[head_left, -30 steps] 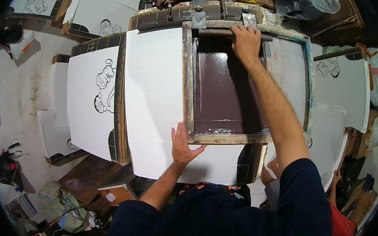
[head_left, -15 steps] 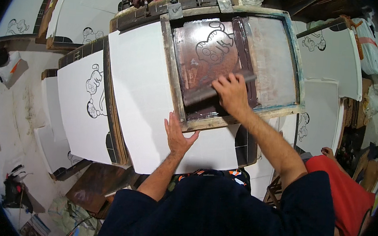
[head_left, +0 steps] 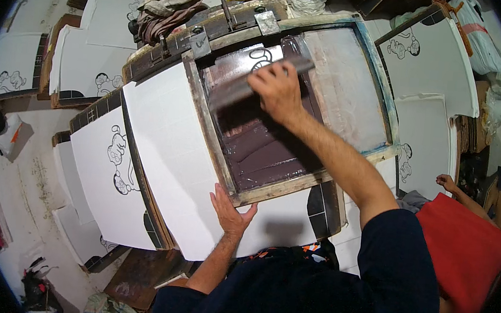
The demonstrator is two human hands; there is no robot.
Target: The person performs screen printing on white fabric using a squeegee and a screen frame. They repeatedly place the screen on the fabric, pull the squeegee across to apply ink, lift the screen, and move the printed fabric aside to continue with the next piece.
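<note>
My right hand (head_left: 277,90) grips a long squeegee (head_left: 231,93), which lies slantwise across the far half of a screen printing frame (head_left: 286,186). Dark purple-brown ink (head_left: 266,152) covers the mesh on the near side of the blade. Beyond the blade, part of a line drawing shows through the mesh; my hand and the squeegee hide the rest. My left hand (head_left: 231,217) has its fingers spread and touches the near left corner of the wooden frame. Under the frame lies a white sheet (head_left: 165,149) on a board.
Metal hinge clamps (head_left: 267,22) hold the frame's far edge. Crumpled rags (head_left: 171,6) lie behind them. Boards with printed white sheets (head_left: 103,173) stand on the left, and more sheets (head_left: 431,65) on the right. A person in red (head_left: 462,252) is close on my right.
My right hand has pushed the squeegee away from me, toward the frame's far edge. Ink now spreads over the near mesh. My left hand stays at the corner; the view has shifted.
</note>
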